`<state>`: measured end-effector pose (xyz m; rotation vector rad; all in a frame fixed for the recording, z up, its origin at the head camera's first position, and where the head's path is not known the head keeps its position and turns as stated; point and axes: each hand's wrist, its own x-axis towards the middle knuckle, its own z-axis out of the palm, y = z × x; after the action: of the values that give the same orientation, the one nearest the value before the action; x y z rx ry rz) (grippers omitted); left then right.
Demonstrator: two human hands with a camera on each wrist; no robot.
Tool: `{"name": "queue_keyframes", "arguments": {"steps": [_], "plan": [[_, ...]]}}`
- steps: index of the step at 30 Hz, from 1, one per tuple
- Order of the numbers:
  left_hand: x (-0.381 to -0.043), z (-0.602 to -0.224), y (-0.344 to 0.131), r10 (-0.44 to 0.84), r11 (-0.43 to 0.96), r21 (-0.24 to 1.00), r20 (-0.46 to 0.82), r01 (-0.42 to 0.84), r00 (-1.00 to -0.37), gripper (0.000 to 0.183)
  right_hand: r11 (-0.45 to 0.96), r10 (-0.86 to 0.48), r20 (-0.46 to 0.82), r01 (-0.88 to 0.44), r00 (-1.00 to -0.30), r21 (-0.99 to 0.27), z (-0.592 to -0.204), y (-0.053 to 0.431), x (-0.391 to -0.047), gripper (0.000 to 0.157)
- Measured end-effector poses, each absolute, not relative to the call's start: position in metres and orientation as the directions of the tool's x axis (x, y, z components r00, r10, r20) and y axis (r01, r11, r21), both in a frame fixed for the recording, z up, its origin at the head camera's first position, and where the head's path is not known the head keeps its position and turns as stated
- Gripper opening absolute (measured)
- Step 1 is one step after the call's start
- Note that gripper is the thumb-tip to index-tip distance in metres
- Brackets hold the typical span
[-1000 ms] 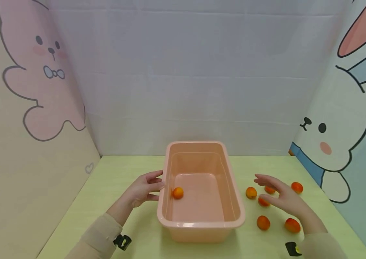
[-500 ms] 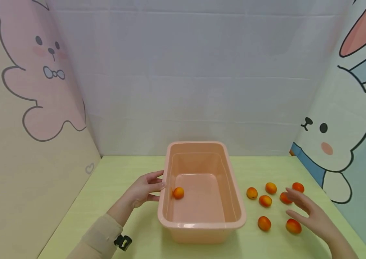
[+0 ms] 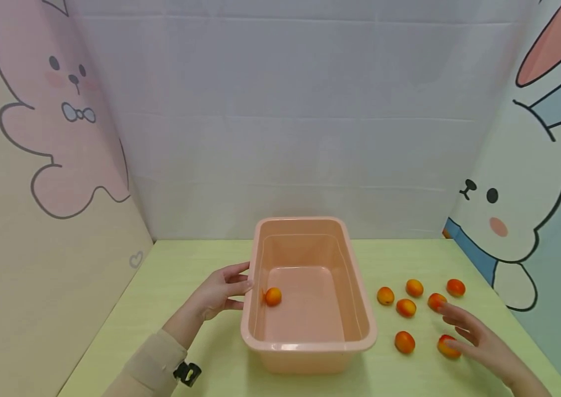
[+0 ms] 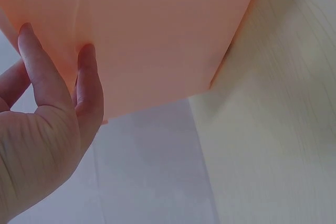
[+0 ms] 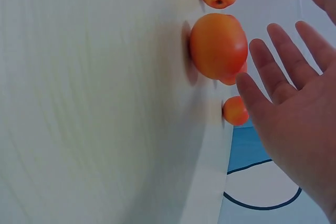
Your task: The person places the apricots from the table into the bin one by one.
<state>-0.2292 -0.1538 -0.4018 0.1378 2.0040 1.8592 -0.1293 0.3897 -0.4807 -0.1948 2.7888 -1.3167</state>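
Observation:
In the head view a pale pink plastic basin [image 3: 308, 345] stands on the table, with one small orange fruit [image 3: 273, 296] lying against its left inner wall. My left hand [image 3: 222, 290] touches the basin's left side, its fingers fairly straight; the left wrist view shows two fingertips [image 4: 87, 51] against the outer wall. On the right, my right hand [image 3: 481, 341] hovers with spread fingers beside a red-orange fruit [image 3: 446, 348], overlapping its edge. That hand holds nothing. From the right wrist, a fruit [image 5: 218, 46] appears just past the fingertips.
Several more red-orange fruits lie scattered right of the basin, among them a fruit [image 3: 404, 342] near its front corner and a fruit [image 3: 455, 287] farthest right. A white cloth wall [image 3: 305, 121] rises behind the table [image 3: 201, 353]; printed panels flank both sides.
My right hand has moved right and toward me, from above the back fruits down to the front right one, uncovering those behind. The left hand and basin have stayed put.

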Motion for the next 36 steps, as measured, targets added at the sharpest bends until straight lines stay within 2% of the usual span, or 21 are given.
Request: {"name": "queue_keyframes", "arguments": {"steps": [7, 12, 26, 36], "plan": [[-0.229, -0.403, -0.153, 0.337, 0.11, 0.975, -0.22, -0.193, -0.916, 0.064, 0.665, -0.131, -0.134, 0.013, -0.982, -0.747, -0.488, 0.395, -0.129, 0.067], [-0.228, -0.403, -0.151, 0.327, 0.109, 0.974, -0.223, -0.198, -0.918, 0.064, 0.667, -0.127, -0.183, 0.053, -0.975, -0.743, -0.494, 0.401, -0.128, 0.072], [-0.226, -0.402, -0.152, 0.339, 0.094, 0.975, -0.222, -0.202, -0.914, 0.065, 0.666, -0.146, -0.225, 0.073, -0.963, -0.742, -0.506, 0.414, -0.129, 0.075], [-0.227, -0.404, -0.153, 0.341, 0.096, 0.977, -0.214, -0.192, -0.915, 0.065, 0.727, -0.11, -0.215, 0.069, -0.97, -0.683, -0.508, 0.414, -0.13, 0.065]]}}
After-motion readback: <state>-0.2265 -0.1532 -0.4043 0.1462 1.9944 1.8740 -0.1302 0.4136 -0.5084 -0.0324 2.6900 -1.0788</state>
